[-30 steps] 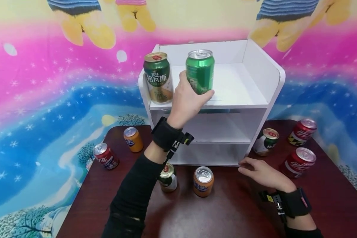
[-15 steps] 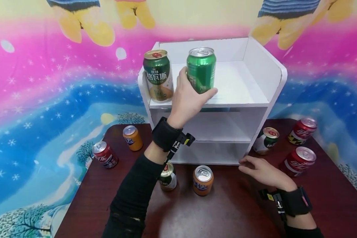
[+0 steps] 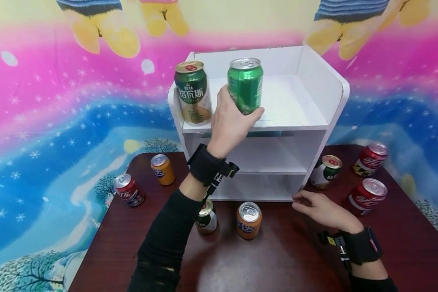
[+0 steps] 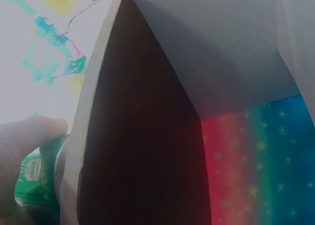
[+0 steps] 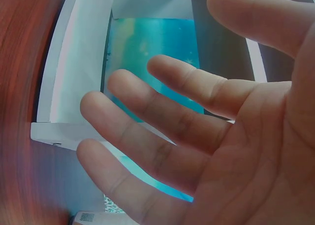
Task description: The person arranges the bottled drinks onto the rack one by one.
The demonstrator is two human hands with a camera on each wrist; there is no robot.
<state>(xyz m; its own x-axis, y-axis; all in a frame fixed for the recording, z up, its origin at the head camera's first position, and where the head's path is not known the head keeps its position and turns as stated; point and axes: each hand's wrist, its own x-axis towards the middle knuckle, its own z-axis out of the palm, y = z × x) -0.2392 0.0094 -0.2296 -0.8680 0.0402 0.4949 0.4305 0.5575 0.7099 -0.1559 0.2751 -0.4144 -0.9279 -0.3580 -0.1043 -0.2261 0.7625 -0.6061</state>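
Note:
A green can [image 3: 245, 87] stands at the front of the top shelf of a white rack [image 3: 336, 101]. My left hand [image 3: 230, 121] grips it from the front, thumb on its right side and the other fingers on its left, partly hidden. In the left wrist view, the thumb [image 4: 42, 129] and the green can [image 4: 37, 180] show beside the board edge. Left of it is a green and gold can [image 3: 193, 93]. My right hand [image 3: 325, 211] holds nothing; its spread fingers hang loosely by the rack's lower right corner, palm visible in the right wrist view.
On the dark red table [image 3: 273, 259], an orange can [image 3: 249, 221] and a green-white can [image 3: 206, 219] stand before the rack. Left are another orange can [image 3: 163, 170] and a red can [image 3: 129, 190]. Right are a white-green can [image 3: 326, 172] and red cans [image 3: 366, 196].

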